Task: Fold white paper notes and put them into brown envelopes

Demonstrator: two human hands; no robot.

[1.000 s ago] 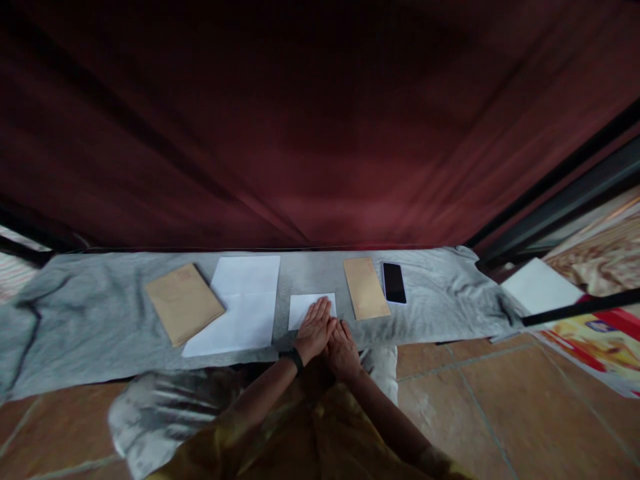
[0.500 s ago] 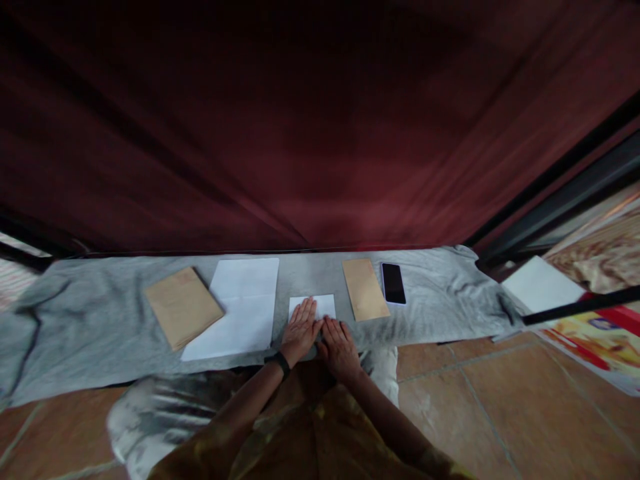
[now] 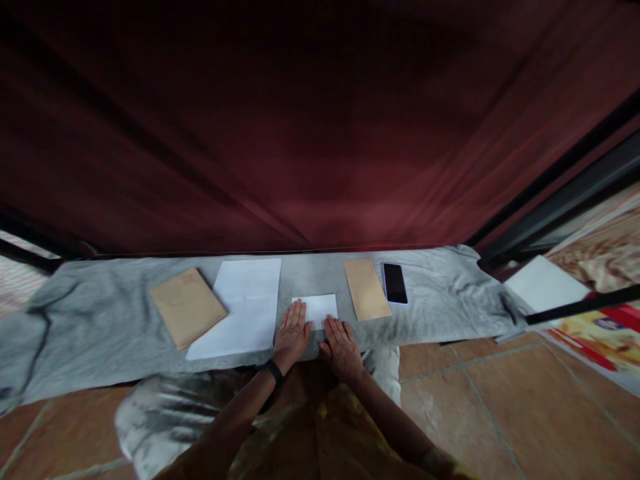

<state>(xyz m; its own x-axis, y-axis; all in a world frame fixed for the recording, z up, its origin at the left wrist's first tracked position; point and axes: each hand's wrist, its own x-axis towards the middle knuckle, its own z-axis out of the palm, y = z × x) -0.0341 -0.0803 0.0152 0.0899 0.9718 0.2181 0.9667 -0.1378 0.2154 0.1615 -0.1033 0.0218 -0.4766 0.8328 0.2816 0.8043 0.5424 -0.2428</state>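
A small folded white paper (image 3: pixel 320 307) lies on a grey cloth (image 3: pixel 100 320) spread over the floor. My left hand (image 3: pixel 291 331) rests flat at the paper's left edge, fingers stretched out, a dark band on the wrist. My right hand (image 3: pixel 341 341) lies flat on the paper's near right edge, fingers spread. Neither hand holds anything. A large white sheet (image 3: pixel 243 303) lies just left of my left hand. A narrow brown envelope (image 3: pixel 367 288) lies to the right of the folded paper.
A wider brown envelope (image 3: pixel 187 307) lies left of the large sheet. A black phone (image 3: pixel 395 283) sits beside the narrow envelope. A dark red curtain (image 3: pixel 320 133) hangs behind the cloth. White paper (image 3: pixel 545 283) and a colourful print (image 3: pixel 600 340) lie at right on the tiled floor.
My left hand has slid leftward off the top of the folded paper to its left edge. My right hand has stayed at the near right edge.
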